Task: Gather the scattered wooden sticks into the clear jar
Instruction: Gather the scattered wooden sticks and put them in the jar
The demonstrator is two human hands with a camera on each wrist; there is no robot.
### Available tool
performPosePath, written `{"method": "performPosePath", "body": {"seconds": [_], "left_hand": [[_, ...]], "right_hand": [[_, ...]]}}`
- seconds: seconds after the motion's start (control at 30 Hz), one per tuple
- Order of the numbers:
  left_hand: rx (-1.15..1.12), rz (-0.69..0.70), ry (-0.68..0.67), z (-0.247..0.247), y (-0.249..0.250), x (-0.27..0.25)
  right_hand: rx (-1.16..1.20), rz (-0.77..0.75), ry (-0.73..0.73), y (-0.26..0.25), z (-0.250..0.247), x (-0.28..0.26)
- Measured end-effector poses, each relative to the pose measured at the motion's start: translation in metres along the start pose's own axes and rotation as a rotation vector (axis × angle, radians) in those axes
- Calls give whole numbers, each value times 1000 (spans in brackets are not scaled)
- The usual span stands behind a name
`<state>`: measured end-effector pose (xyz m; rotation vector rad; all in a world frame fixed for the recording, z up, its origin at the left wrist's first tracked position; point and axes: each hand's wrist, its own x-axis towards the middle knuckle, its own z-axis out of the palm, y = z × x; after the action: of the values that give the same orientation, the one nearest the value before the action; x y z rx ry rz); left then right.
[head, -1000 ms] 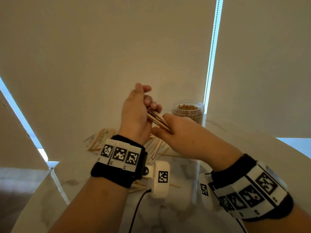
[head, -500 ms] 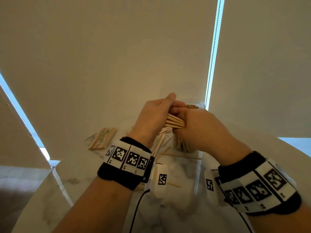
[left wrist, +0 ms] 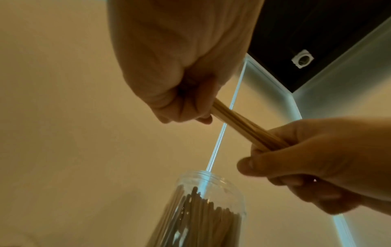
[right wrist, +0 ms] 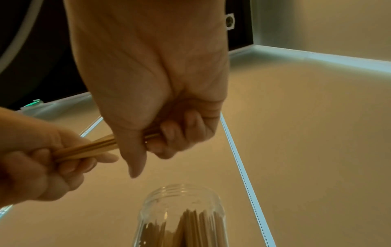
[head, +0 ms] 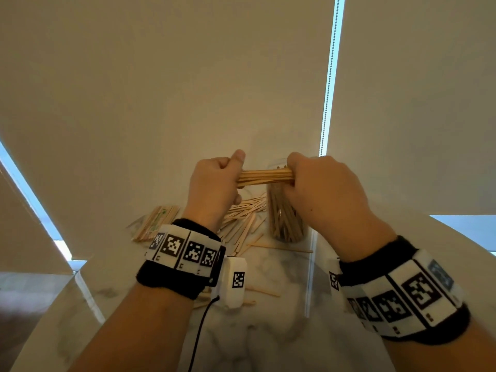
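Both forearms are raised side by side, wrists banded. The left hand (head: 214,181) and right hand (head: 322,189) are held level, knuckles up, each with fingers (left wrist: 186,107) curled in a closed grip, thumbs tucked forward.

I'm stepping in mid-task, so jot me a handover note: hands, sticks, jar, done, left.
Left hand and right hand each grip one end of a level bundle of thin wooden sticks above the clear plastic jar.
Done: the jar stands upright, well filled with sticks.
Left: drop this bundle in, then collect the loose sticks on the marble table.
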<state>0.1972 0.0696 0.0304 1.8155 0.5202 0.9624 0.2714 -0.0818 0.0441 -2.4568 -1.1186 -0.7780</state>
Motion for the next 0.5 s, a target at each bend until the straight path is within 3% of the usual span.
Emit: {"method": "performPosePath", "body": {"seconds": [0.1,0.2,0.27,0.4,0.5], "left_hand": [[-180,1,-58,5,7,-4],[-275,34,-191,6,16,-9],[-209,86,-233,8,20,-12],[21,265,-102,10,22,-17],[248,372,-111,12,21,-21]], "right_hand": [[-59,50,58,-7,-1,-2],[-85,63,25,-8,-3,-3],[-78,45,-6,-9,-3,-4],[71,124,-106,-10,0,-3],[181,175,-192,-3,3,0]]}}
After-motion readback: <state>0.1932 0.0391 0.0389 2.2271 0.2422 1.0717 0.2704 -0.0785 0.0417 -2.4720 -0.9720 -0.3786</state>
